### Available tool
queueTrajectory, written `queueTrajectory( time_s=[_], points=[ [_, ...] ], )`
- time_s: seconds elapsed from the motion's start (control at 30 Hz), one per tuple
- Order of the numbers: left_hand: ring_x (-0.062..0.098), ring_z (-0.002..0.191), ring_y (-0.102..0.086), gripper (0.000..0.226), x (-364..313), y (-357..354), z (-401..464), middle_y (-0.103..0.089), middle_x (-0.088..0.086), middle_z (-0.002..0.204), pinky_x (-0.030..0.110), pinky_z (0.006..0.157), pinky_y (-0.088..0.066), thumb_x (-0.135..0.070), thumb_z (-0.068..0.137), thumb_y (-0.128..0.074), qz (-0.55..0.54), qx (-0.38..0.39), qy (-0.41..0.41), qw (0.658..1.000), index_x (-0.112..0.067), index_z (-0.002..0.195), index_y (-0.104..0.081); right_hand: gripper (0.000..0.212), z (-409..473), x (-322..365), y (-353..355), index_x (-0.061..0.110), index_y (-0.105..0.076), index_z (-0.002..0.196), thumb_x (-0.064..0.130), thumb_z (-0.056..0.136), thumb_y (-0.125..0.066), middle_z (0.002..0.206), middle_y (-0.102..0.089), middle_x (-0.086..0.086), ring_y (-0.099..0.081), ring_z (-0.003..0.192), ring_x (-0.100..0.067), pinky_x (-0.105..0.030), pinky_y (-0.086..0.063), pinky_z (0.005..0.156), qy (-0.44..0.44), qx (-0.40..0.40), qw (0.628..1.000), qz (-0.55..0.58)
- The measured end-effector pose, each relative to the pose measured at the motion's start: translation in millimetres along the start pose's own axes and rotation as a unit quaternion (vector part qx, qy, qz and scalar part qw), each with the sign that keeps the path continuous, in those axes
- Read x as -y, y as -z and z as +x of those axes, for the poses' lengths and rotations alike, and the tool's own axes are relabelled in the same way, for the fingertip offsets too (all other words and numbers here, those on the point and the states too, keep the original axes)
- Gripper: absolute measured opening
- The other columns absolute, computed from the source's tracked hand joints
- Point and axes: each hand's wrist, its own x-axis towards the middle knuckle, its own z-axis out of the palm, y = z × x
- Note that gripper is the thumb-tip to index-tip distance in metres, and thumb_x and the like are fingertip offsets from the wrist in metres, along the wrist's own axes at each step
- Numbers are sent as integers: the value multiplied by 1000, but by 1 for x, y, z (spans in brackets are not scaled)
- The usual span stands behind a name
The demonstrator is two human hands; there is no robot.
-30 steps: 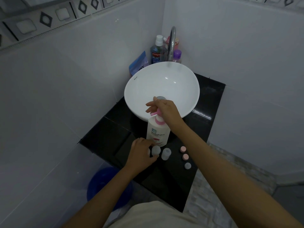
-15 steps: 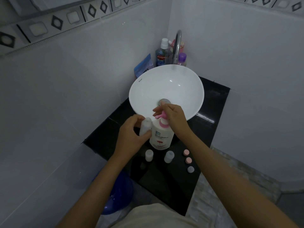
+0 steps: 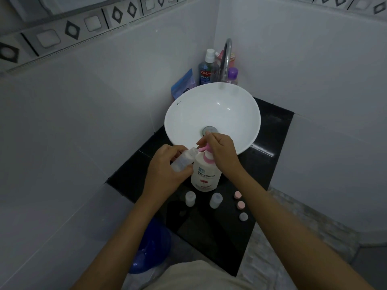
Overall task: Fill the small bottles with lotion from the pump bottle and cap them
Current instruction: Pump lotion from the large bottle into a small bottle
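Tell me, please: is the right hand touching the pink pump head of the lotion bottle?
Touching. The head view shows the right hand resting on the pink pump head, its fingers curled over the top.

A tilted clear small bottle (image 3: 184,159) meets the white pump bottle's (image 3: 206,174) pink spout; two small bottles (image 3: 190,198) stand uncapped.

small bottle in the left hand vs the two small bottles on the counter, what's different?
The held small bottle is gripped by the left hand, off the counter; the two standing small bottles rest on the black counter.
The held one is tilted, its mouth at the pink nozzle of the pump bottle; the standing pair are upright, away from the nozzle.
All three look translucent and uncapped.
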Motion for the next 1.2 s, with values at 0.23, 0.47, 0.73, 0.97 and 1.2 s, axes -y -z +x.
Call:
queueTrajectory(
  time_s=[0.23, 0.47, 0.73, 0.97, 1.2],
  points=[
    [13, 89, -54, 41, -4, -4, 1, -55, -1, 96, 20, 71, -45, -33, 74, -72, 32, 4, -10, 999, -20, 112, -64, 45, -3, 5, 0, -1, -73, 83, 31, 98, -44, 77, -72, -12, -63, 70, -11, -10, -47, 69, 11, -10, 1000, -4],
    [10, 90, -55, 47, -3, -5, 1, -56, 0, 98, 6, 73, -42, -27, 79, -74, -4, 11, -23, 1000, -18, 123, -62, 47, -3, 5, 1, 1, -74, 81, 33, 98, -43, 71, -67, -6, -58, 65, -4, -2, -41, 62, -1, -15, 1000, -9],
    [5, 94, -61, 39, 0, -6, 1, -66, -1, 102, 11, 78, -47, -25, 76, -77, -54, 0, -12, 998, -14, 112, -67, 48, -2, -5, -6, -3, -72, 81, 20, 102, -35, 71, -64, -2, -56, 61, 9, -1, -39, 66, 7, -17, 1000, -16],
    [14, 99, -60, 42, -1, -4, 3, -63, 2, 103, 24, 81, -52, -27, 76, -77, -63, 13, 1, 998, -18, 116, -67, 47, 0, -2, 3, 4, -75, 83, 30, 100, -39, 79, -71, -8, -62, 75, -12, -10, -43, 66, -5, 33, 999, -31],
    [11, 100, -59, 44, -5, -1, 6, -62, 2, 104, 15, 81, -50, -26, 77, -76, -85, 11, -3, 996, -17, 118, -66, 53, 2, 10, 0, -1, -74, 82, 28, 101, -34, 78, -69, -9, -57, 68, -2, 3, -37, 63, -27, -11, 1000, -8]
  ],
)
